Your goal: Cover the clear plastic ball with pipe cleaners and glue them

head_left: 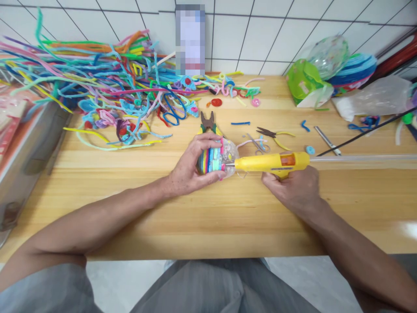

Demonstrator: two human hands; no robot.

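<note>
My left hand [189, 167] is wrapped around a clear plastic ball partly covered in bands of coloured pipe cleaner [213, 158], holding it on the wooden table [208, 217]. My right hand [293, 189] grips the handle of a yellow hot glue gun [270, 161]. The gun lies level, its metal nozzle touching the bare clear side of the ball. A clear glue stick [361, 159] sticks out of the back of the gun to the right.
A big heap of coloured pipe cleaners [97, 87] fills the back left. Pliers [207, 121], small yellow-handled cutters [275, 134], scissors [257, 145] and pipe cleaner scraps lie behind the ball. Plastic bags [309, 82] and a black cord [365, 132] are at the back right. A metal box [29, 148] stands left.
</note>
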